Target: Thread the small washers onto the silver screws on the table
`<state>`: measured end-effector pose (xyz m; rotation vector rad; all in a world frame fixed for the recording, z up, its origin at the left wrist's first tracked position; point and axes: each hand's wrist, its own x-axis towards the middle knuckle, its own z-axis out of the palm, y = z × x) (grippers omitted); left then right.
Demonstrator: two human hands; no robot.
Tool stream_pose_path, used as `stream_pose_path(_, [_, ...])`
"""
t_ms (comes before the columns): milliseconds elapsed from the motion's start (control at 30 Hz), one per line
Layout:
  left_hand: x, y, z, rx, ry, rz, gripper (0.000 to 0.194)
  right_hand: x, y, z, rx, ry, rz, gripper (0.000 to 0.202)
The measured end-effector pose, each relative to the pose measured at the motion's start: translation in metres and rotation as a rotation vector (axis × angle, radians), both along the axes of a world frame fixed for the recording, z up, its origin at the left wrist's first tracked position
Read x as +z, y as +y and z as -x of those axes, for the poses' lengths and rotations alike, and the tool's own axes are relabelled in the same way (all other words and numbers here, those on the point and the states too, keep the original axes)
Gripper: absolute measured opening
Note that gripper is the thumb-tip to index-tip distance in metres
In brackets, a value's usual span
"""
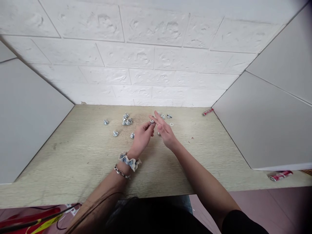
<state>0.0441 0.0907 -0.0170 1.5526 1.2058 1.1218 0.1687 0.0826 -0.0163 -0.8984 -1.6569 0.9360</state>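
My left hand (142, 136) pinches a small metal bolt (152, 121) between thumb and fingertips, with what looks like a washer or nut on it. Beside it, my right hand (165, 130) is held with its fingers stretched out, the fingers touching or very close to the bolt; the exact contact is too small to tell. Left of my hands, several bolts with washers stand in a cluster (127, 119). Single bolts sit apart: a far-left bolt (106, 122), a nearer bolt (115, 133) and a bolt by my left wrist (132, 135). Another metal piece is partly hidden by my right hand.
Behind my right hand lie loose small hardware (169, 116) and a flat washer (171, 124). A red cylinder (207, 112) rests at the back right, another red cylinder (280, 175) at the front right. A white brick-pattern wall (141, 78) and grey side panels (270, 120) enclose the wooden tabletop (80, 152).
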Motion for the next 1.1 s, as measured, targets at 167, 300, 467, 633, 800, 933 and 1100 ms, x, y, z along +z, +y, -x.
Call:
stream_pose_path(167, [0.001,0.009,0.005,0.082,-0.185,0.056,0.031,0.005,-0.001,-0.006,-0.247,0.339,0.01,0.054])
stream_pose_path(300, [-0.001,0.007,0.003,0.019,-0.229,0.036,0.03,0.006,0.003,-0.008,-0.364,0.428,0.041,0.054])
stream_pose_path(467, [-0.006,0.002,-0.001,-0.102,-0.414,0.113,0.038,0.005,0.004,-0.006,-0.322,0.457,0.006,0.048])
stream_pose_path(633, [-0.008,0.002,-0.004,-0.219,-0.438,0.214,0.036,0.004,0.0,-0.001,-0.337,0.389,-0.11,0.039])
stream_pose_path(800, [0.001,-0.007,-0.007,-0.384,-0.363,0.292,0.024,0.002,-0.002,0.001,-0.402,0.32,-0.196,0.025])
stream_pose_path(933, [0.007,-0.012,-0.007,-0.445,-0.282,0.307,0.039,-0.002,-0.002,0.006,-0.29,0.179,-0.194,0.032])
stream_pose_path(1100, [0.006,-0.013,-0.007,-0.351,-0.319,0.219,0.047,-0.001,-0.002,0.005,-0.127,-0.097,-0.211,0.053])
